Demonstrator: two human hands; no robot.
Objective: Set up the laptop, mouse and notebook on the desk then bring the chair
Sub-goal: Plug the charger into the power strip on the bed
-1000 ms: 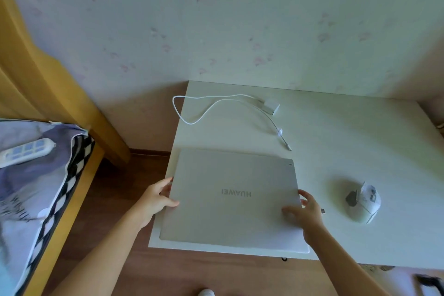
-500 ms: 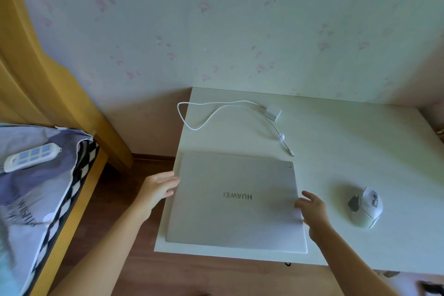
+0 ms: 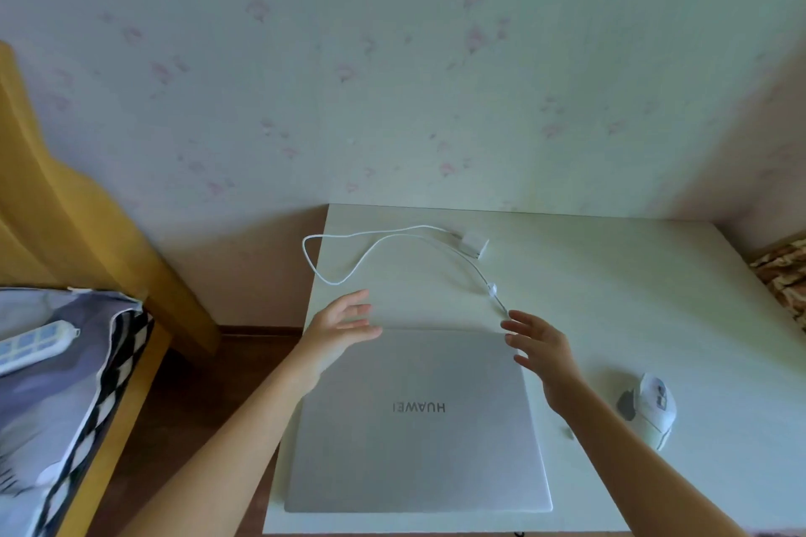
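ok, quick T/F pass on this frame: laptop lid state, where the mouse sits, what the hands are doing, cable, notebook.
1. The laptop lies closed on the desk. True.
2. The mouse sits left of the laptop. False: it lies to the laptop's right, apart from it.
3. Both hands are open, fingers spread, at the laptop's far corners. True: the left hand and the right hand grip nothing.
4. The white cable is plugged into the laptop. False: its free end lies on the desk just behind the laptop.
5. A notebook lies on the desk. False: none is in view.
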